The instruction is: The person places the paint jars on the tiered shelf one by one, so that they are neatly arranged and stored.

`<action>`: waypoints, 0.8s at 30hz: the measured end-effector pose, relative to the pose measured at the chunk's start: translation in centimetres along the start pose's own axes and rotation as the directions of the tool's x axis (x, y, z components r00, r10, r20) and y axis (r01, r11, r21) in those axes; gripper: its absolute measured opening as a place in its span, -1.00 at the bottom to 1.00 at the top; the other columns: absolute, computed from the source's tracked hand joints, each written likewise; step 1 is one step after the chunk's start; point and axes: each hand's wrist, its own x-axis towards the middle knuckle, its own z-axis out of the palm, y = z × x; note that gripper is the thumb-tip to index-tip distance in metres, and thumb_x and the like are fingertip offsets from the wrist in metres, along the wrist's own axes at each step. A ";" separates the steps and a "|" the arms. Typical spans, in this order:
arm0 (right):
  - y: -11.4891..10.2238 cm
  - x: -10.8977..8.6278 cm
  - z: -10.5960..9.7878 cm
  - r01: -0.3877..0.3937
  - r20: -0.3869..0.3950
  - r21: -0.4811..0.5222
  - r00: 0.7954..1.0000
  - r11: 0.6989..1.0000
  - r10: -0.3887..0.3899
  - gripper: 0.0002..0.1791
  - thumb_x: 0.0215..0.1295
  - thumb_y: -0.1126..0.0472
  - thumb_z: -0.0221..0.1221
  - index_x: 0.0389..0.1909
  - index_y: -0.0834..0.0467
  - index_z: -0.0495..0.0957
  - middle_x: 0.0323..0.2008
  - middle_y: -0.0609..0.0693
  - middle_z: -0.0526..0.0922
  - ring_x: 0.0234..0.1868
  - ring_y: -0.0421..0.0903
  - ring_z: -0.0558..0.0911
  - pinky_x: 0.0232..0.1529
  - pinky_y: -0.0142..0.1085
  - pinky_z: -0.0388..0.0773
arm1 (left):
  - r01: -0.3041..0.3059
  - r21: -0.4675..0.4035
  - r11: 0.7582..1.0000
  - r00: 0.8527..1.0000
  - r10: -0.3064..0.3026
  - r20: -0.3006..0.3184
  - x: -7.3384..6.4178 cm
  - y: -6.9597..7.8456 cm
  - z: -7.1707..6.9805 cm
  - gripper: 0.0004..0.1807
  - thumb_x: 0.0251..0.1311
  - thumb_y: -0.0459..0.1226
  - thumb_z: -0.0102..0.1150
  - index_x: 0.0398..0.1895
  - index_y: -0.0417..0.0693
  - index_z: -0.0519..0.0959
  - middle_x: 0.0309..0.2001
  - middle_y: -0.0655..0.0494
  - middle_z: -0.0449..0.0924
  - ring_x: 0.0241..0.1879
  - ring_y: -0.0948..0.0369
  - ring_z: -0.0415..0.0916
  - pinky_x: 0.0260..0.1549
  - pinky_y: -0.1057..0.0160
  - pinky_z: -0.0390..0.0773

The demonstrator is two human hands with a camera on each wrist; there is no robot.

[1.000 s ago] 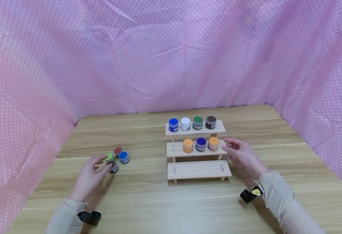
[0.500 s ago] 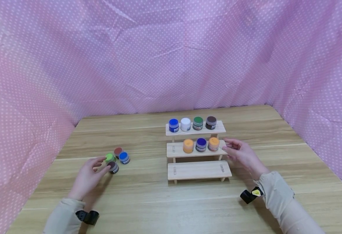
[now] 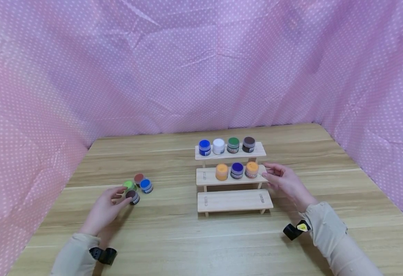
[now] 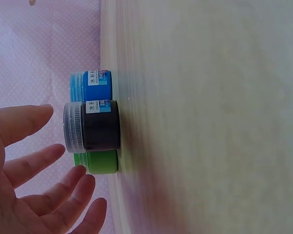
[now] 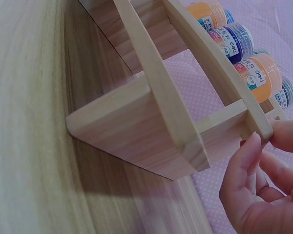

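Observation:
My left hand (image 3: 103,211) hovers with spread fingers at a dark brown paint jar (image 3: 133,197). In the left wrist view the thumb and fingertips (image 4: 56,151) are just short of that jar's clear lid. Behind it stand a light green jar (image 3: 129,186), a reddish-brown jar (image 3: 139,179) and a blue jar (image 3: 146,185), all close together. At the right, my right hand (image 3: 287,184) pinches the right end of the middle board of a three-step wooden rack (image 3: 234,200) between thumb and finger. This middle step bears two orange jars (image 3: 221,172) and a purple jar (image 3: 237,170).
Blue (image 3: 204,148), white (image 3: 218,146), green (image 3: 233,145) and dark brown jars line the rack's top step. The lowest step is bare wood. A pink dotted cloth (image 3: 201,76) hangs behind and beside the wooden table (image 3: 174,237).
Over the last second my left hand and wrist have shifted very slightly left, and the fingers have edged back a little from the dark brown jar. My right hand keeps its place on the rack.

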 end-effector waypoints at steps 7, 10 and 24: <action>0.0 -0.1 0.0 -0.019 -0.001 -0.005 1.000 1.000 0.019 -0.33 0.27 0.14 0.15 0.34 0.22 0.16 -0.20 -0.10 0.46 -0.34 -0.33 0.49 -0.34 -0.49 0.57 | -0.034 0.012 0.999 0.999 0.034 -0.009 -0.1 0.0 0.1 -0.52 0.13 -0.29 0.21 0.10 -0.34 0.43 0.01 -0.37 0.45 -0.07 -0.19 0.51 -0.13 -0.09 0.59; 0.0 -0.1 0.0 -0.022 -0.002 -0.005 1.000 1.000 0.022 -0.33 0.27 0.14 0.15 0.34 0.22 0.16 -0.19 -0.09 0.46 -0.32 -0.33 0.49 -0.33 -0.50 0.57 | -0.042 0.000 0.999 0.999 0.042 -0.020 -0.2 0.0 0.2 -0.54 0.11 -0.32 0.21 0.09 -0.34 0.44 0.00 -0.37 0.46 -0.07 -0.19 0.51 -0.14 -0.08 0.59; 0.0 0.0 0.0 -0.013 0.001 0.011 1.000 1.000 0.013 -0.33 0.27 0.14 0.15 0.35 0.24 0.16 -0.22 -0.10 0.44 -0.33 -0.34 0.48 -0.32 -0.50 0.58 | -0.070 -0.023 0.997 0.997 0.070 -0.018 0.1 -0.1 0.5 -0.61 0.10 -0.41 0.19 0.03 -0.36 0.47 -0.05 -0.31 0.52 -0.10 -0.12 0.53 -0.16 0.00 0.62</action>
